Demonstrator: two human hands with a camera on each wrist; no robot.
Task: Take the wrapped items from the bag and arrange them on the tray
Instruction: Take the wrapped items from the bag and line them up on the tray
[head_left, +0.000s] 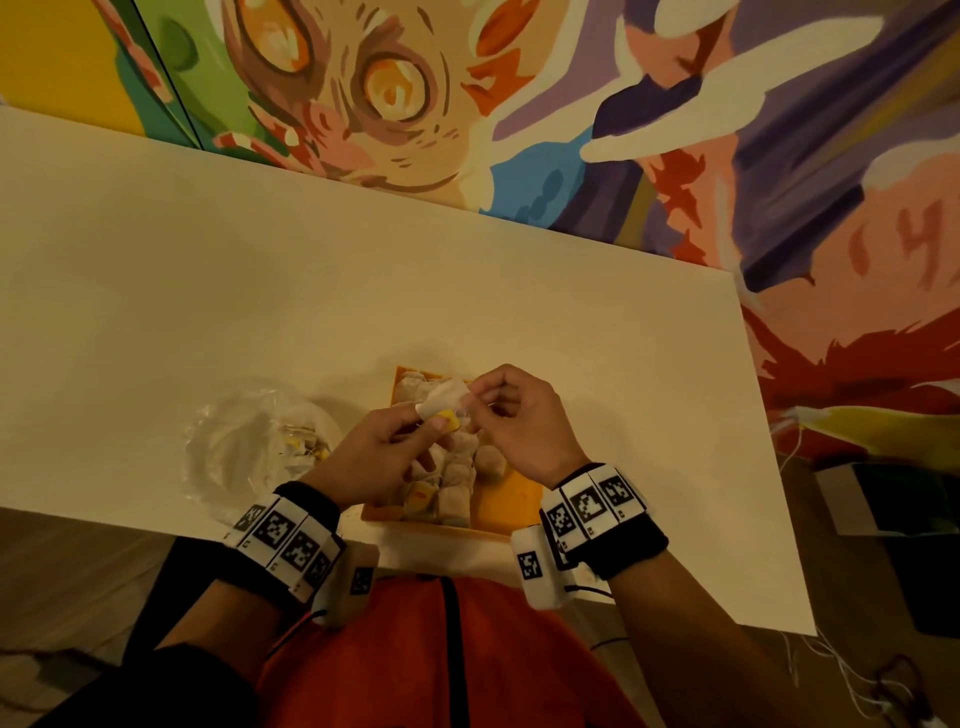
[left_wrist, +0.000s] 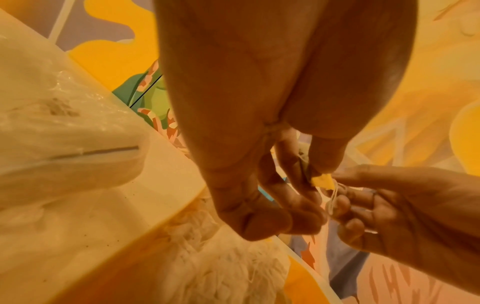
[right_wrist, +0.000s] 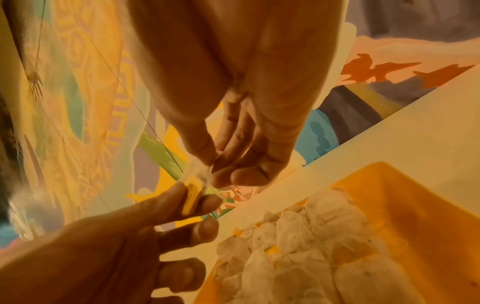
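A white table (head_left: 208, 291) is set against a brightly painted mural (head_left: 675, 130) of a large-eyed cartoon face. On the table, to the left of the hands, a clear crumpled plastic bag (head_left: 234, 447) is seen, with a few tagged tea bags left inside; its glossy, wrinkled film fills the left of the left-wrist view. An orange tray (head_left: 498, 506) with low walls lies at the near table edge, directly below the hands, and much of it is hidden by them in the head view. Rows of pale, pillow-shaped tea bags (right_wrist: 298, 257) of thin fibrous paper are laid in the tray, touching one another, while bare orange floor is left on its right side.

Both hands are held together just above the tray, wrists raised, each banded with a black strap carrying black-and-white marker tiles. A single tea bag (head_left: 441, 397) is held up between them. Its small yellow paper tag (right_wrist: 192, 195) is pinched between thumb and forefinger of the left hand (head_left: 384, 447), the other fingers being loosely curled. The white string (left_wrist: 333, 195) and the sachet's edge are pinched by the fingertips of the right hand (head_left: 519, 415).
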